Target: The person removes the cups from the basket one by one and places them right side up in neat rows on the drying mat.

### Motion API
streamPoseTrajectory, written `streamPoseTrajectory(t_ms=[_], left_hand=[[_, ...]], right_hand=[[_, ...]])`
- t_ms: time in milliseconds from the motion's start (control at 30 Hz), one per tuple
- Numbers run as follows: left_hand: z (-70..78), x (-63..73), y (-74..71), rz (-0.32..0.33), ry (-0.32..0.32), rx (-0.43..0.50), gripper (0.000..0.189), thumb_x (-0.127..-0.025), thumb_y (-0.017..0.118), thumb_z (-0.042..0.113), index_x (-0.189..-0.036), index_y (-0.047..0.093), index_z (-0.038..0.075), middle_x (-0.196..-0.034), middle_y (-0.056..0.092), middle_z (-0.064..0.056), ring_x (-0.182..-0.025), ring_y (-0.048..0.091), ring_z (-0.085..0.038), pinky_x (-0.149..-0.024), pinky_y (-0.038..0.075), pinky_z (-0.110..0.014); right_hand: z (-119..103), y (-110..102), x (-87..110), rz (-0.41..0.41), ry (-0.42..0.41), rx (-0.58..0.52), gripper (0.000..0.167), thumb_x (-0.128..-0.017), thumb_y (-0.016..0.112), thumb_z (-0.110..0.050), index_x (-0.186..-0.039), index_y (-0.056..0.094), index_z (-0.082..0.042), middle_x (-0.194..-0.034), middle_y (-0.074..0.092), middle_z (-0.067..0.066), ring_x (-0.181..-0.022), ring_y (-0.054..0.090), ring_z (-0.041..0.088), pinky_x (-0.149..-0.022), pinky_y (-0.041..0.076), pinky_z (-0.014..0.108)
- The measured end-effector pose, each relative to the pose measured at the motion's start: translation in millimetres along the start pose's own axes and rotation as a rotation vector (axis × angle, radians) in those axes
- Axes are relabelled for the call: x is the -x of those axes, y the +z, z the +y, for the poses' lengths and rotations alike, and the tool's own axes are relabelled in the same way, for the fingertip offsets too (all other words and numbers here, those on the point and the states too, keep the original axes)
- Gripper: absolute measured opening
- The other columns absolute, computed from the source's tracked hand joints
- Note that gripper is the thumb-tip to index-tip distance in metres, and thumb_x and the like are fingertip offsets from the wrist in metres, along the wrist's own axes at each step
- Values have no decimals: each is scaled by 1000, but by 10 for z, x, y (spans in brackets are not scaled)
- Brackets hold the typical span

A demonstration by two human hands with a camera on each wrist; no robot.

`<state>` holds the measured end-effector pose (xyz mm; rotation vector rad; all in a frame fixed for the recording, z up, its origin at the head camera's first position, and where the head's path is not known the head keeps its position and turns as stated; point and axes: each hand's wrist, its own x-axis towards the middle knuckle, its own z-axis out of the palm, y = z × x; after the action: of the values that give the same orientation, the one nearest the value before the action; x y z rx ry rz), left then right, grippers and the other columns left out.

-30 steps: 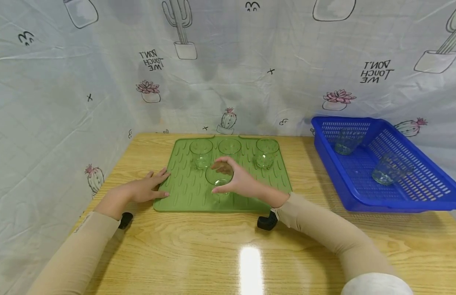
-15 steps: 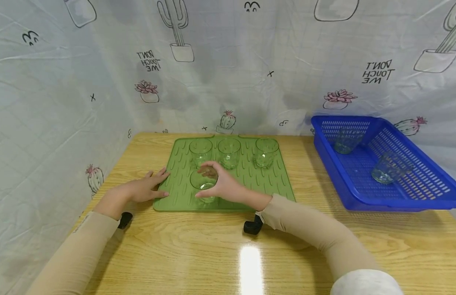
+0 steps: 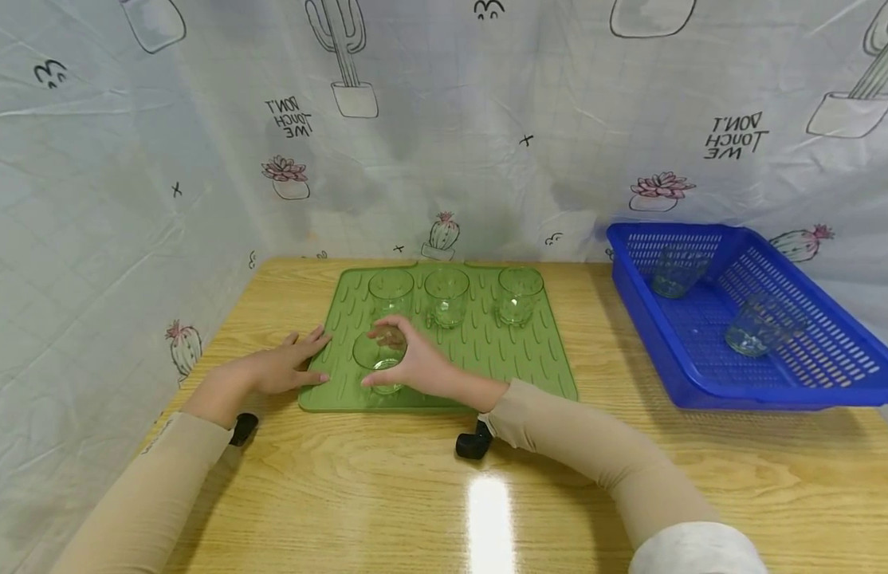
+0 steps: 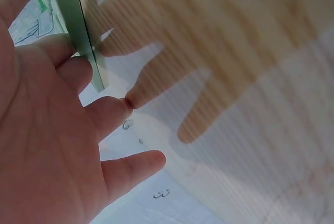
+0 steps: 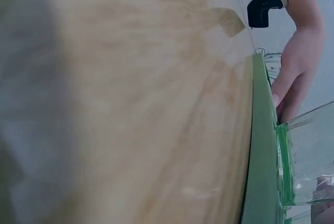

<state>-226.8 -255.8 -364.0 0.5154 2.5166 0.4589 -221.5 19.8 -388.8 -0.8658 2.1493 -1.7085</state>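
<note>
In the head view my right hand (image 3: 418, 365) holds a clear drinking glass (image 3: 375, 360) by its side, thumb in front and fingers behind. The glass stands upright over the front left part of a green ridged mat (image 3: 480, 359). Its base appears to touch the mat in the right wrist view, where the glass (image 5: 310, 156) shows at the right edge. Along the mat's back stand three more glasses: a left one (image 3: 390, 285), a middle one (image 3: 447, 296) and a right one (image 3: 519, 296). My left hand (image 3: 280, 370) lies with fingers spread, fingertips on the mat's left edge.
To the right stands a blue perforated basket (image 3: 691, 383) holding two glasses, one at the back (image 3: 677, 273) and one nearer (image 3: 756, 328), both tilted. Everything is on a wooden table (image 3: 358, 486). A printed cactus sheet (image 3: 487, 183) hangs behind and at the left.
My right hand has moved left, and a little toward me, with the glass, from the mat's middle to its front left. The left hand has stayed in place.
</note>
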Motion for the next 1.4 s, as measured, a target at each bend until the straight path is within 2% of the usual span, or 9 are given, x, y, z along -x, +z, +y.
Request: streamPoseTrajectory(t_ms=[233, 633, 967, 1167, 1400], left_hand=[[1, 21, 29, -11, -6, 37, 92, -103, 57, 52, -165, 11, 3, -169, -6, -23, -147, -14, -58, -105, 9, -84], [-4, 26, 30, -2, 1, 30, 91, -103, 58, 52, -165, 12, 3, -169, -5, -24, -147, -12, -58, -105, 11, -84], [8, 26, 7, 1, 4, 22, 90, -104, 58, 50, -165, 12, 2, -169, -3, -25, -147, -12, -59, -106, 11, -83], [11, 18, 5, -4, 9, 22, 89, -104, 58, 49, -164, 13, 1, -168, -3, -25, -147, -11, -59, -106, 12, -82], [23, 30, 0, 2, 9, 30, 90, -103, 59, 48, -165, 13, 2, -169, -3, -25, -147, -11, -59, -105, 9, -84]], right_hand=[[38, 7, -19, -13, 16, -8, 89, -81, 88, -3, -151, 34, 2, -148, 51, 21, -135, 49, 38, -111, 43, 35], [13, -42, -4, -51, 39, 32, 94, -80, 89, -4, -154, 31, -1, -149, 48, 23, -135, 49, 37, -103, 49, 34], [26, -107, -15, -101, 15, -18, 100, -81, 86, 2, -160, 24, -4, -150, 46, 27, -138, 47, 40, -108, 46, 37], [41, -151, 5, -126, -8, -41, 103, -83, 84, 5, -161, 17, -2, -153, 43, 27, -139, 45, 40, -115, 39, 42], [22, -278, 64, -97, 15, -59, 100, -85, 82, 4, -163, 20, -7, -156, 42, 21, -144, 41, 34, -119, 33, 38]])
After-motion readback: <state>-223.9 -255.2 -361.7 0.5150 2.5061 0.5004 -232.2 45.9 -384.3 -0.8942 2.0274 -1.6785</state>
